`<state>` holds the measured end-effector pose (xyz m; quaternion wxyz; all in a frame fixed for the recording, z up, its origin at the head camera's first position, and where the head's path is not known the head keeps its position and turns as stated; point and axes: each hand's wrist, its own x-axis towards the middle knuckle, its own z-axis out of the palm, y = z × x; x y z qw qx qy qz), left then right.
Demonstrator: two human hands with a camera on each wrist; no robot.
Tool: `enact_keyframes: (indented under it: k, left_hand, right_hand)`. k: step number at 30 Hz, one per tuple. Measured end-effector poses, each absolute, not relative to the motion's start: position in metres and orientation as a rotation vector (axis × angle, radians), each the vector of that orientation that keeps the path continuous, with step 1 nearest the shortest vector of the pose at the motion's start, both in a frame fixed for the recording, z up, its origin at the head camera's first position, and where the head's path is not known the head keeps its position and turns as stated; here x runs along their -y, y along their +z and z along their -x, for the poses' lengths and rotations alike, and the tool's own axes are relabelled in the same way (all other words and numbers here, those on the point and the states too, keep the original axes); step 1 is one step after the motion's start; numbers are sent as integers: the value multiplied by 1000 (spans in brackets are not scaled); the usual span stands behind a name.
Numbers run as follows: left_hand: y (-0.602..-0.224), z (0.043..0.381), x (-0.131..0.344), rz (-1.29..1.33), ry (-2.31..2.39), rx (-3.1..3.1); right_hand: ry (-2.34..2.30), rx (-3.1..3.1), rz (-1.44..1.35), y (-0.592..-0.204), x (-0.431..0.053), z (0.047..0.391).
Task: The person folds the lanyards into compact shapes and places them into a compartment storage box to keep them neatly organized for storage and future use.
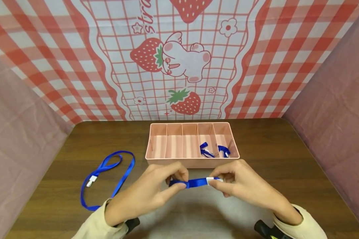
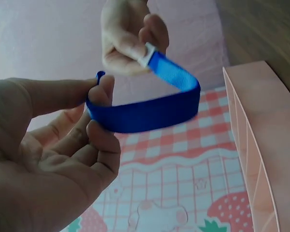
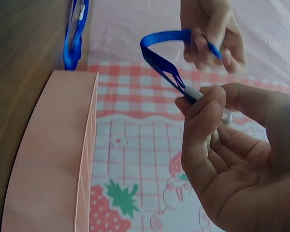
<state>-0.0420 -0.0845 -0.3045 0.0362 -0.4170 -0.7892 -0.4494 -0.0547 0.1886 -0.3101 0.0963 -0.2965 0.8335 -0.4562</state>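
A blue lanyard (image 1: 198,182) with a white clip (image 1: 210,180) is held between both hands in front of the box. My left hand (image 1: 152,187) pinches the folded strap between thumb and fingers. My right hand (image 1: 243,184) pinches the end with the white clip. In the left wrist view the strap (image 2: 150,116) bends in a loop from one hand to the other. The right wrist view shows the clip (image 3: 193,93) between thumb and forefinger, partly covered by the fingers.
Behind the hands stands a pink box (image 1: 191,162) with several compartments. Its two rightmost compartments hold folded blue lanyards, one (image 1: 207,152) in each. Another blue lanyard (image 1: 127,172) with a white clip lies loosely looped on the wooden table (image 1: 54,179) at left.
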Motion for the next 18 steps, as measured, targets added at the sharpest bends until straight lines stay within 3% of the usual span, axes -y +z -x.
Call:
enact_keyframes:
  k: [18]
  left_hand:
    - [-309,45,56,1176,-1385,2427]
  right_hand:
    - [-1627,-2249,1077,-317,-166,51]
